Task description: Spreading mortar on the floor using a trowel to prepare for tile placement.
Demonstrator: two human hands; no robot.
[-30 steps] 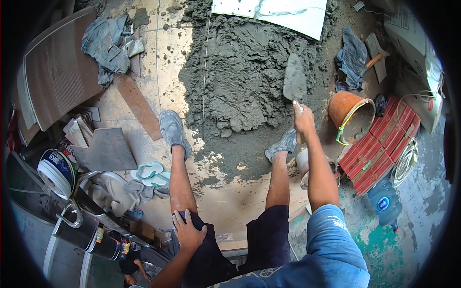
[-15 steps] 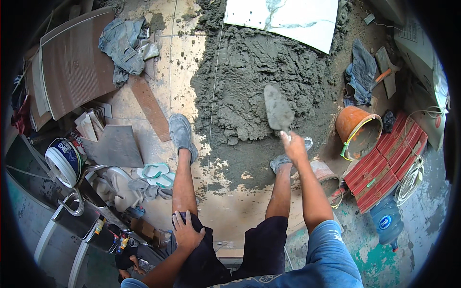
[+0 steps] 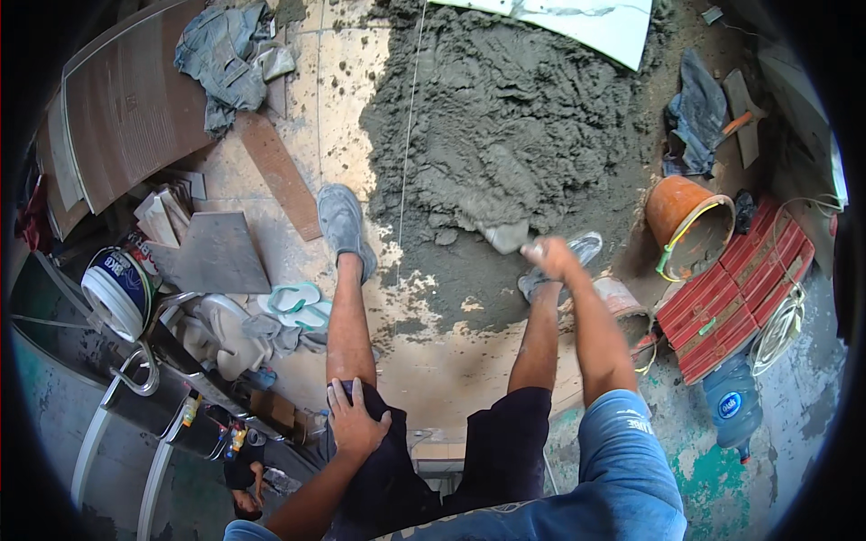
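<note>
My right hand (image 3: 552, 258) grips a trowel, whose cement-coated blade (image 3: 505, 234) lies low in the grey wet mortar (image 3: 505, 108), partly hard to tell from it. My left hand (image 3: 358, 420) rests on my left knee with its fingers spread, holding nothing. At the top, a white marbled tile (image 3: 577, 20) borders the mortar, and a thin string (image 3: 409, 135) runs along its left part. My dusty shoes (image 3: 341, 224) flank the lower mortar, the right one partly behind my hand.
On the right are an orange bucket (image 3: 669, 209), another bucket (image 3: 621, 298), red slabs (image 3: 732, 284) and a blue jug (image 3: 727, 397). Brown boards (image 3: 135, 108), grey offcuts (image 3: 215, 257), rags (image 3: 215, 59) and sandals (image 3: 298, 307) lie left. A person (image 3: 245, 478) is at lower left.
The trowel blade has moved down and leftward, from the mortar's right part to its lower middle, now flatter in it. My right hand has lowered; my left hand stays on the knee.
</note>
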